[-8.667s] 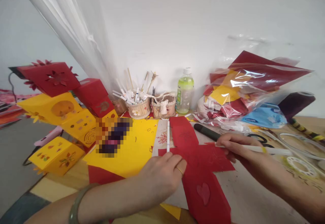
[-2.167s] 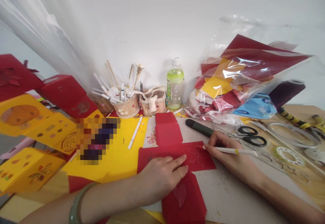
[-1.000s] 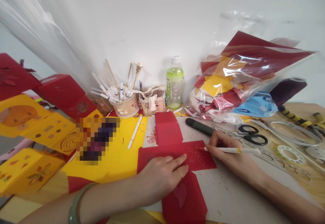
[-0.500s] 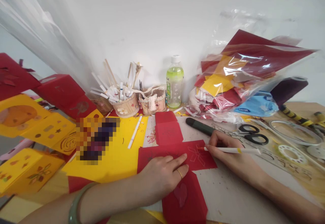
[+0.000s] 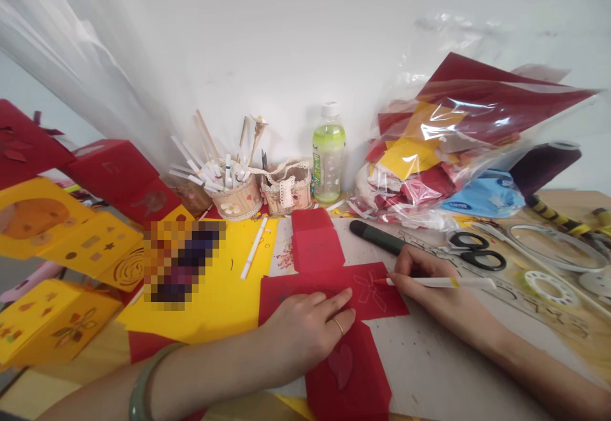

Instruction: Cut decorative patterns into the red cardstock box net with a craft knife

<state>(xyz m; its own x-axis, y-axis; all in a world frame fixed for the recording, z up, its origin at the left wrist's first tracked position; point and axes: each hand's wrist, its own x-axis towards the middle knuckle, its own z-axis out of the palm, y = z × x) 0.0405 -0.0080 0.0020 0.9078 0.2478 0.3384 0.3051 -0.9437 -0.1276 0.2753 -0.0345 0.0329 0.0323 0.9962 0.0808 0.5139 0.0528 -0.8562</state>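
Bottle [image 5: 328,160] behind card [image 5: 317,249], scissors [image 5: 463,255] right

Bare grey board [image 5: 415,357] at lower centre-right leaves a passage between the red card [image 5: 356,370] and the right forearm [image 5: 506,345]. The left forearm [image 5: 214,367] bars the lower left. Right of centre, the right hand [image 5: 424,268] and its jutting white pen [image 5: 470,282] obstruct reaching the scissors [image 5: 477,252] from below (their handles point rightward). A bottle [image 5: 328,160], baskets [image 5: 245,200] and plastic bag [image 5: 429,192] wall off the middle to upper right.
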